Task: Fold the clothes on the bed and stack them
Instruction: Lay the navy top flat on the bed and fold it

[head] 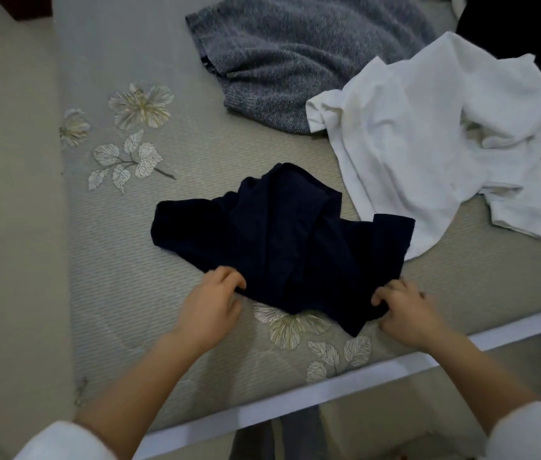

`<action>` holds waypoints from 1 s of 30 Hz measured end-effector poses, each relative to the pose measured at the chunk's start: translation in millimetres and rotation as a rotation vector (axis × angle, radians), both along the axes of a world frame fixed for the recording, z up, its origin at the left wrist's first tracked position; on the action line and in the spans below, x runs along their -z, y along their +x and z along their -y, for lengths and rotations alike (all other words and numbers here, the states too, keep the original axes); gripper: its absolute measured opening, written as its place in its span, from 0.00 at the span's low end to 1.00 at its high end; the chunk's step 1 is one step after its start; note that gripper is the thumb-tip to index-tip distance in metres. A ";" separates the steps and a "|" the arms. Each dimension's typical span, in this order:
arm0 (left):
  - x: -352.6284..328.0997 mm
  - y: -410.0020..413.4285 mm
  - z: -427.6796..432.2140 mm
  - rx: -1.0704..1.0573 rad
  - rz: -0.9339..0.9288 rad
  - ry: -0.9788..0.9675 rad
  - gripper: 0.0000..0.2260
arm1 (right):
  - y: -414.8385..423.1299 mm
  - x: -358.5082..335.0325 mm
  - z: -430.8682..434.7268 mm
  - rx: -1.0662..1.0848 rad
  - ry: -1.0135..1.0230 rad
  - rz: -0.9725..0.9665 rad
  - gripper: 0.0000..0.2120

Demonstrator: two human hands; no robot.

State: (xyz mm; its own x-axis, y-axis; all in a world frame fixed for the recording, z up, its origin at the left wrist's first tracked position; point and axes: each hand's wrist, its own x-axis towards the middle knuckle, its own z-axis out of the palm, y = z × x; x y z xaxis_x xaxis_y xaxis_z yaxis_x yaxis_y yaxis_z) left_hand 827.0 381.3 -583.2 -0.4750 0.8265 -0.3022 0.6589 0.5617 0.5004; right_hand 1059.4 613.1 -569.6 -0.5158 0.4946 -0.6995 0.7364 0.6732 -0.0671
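A crumpled dark navy garment (282, 240) lies on the bed (123, 254) near its front edge. My left hand (211, 303) pinches the garment's near left edge. My right hand (405, 310) grips its near right corner. A rumpled white shirt (428, 134) lies behind and to the right, its lower edge touching the navy garment. A grey-blue knitted sweater (289, 54) is spread at the back, partly under the white shirt.
The bed cover is pale grey-green with embroidered flowers and leaves (129, 134). The bed's white front edge (345, 383) runs diagonally below my hands. A dark item (511, 21) sits at the top right corner. Floor shows at the left.
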 end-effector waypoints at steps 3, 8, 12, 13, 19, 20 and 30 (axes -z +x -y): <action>8.8 -17.0 -19.5 -0.174 -0.137 0.136 0.23 | -24.1 -0.7 6.1 0.108 0.053 -0.243 0.13; 28.7 -65.0 -42.9 -0.366 -0.017 -0.256 0.33 | -85.9 -9.9 18.4 0.084 0.020 -0.521 0.12; 22.1 -51.0 -33.5 -0.155 0.090 -0.134 0.08 | -135.3 -16.6 28.9 0.025 0.005 -0.698 0.17; 18.4 -40.8 -26.9 -0.106 0.116 -0.076 0.06 | -146.0 -16.6 32.4 -0.012 0.006 -0.727 0.21; 11.8 -8.6 12.9 0.035 0.345 -0.063 0.15 | -176.1 4.1 53.6 -0.706 0.084 -0.345 0.35; 13.3 -12.3 16.1 -0.029 0.367 -0.054 0.16 | -174.9 9.5 55.7 -0.816 0.118 -0.261 0.29; 37.1 -70.3 -7.0 -0.248 -0.116 -0.234 0.35 | -140.5 18.0 82.3 -0.772 0.236 -0.090 0.20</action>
State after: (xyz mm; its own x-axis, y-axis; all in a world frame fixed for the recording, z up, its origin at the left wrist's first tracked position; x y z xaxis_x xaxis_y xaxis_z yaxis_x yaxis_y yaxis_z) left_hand 756.7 388.3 -620.3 -0.6944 0.5968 -0.4020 0.5332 0.8019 0.2696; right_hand 918.9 530.8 -587.6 -0.8210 0.1055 -0.5611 0.0573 0.9930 0.1030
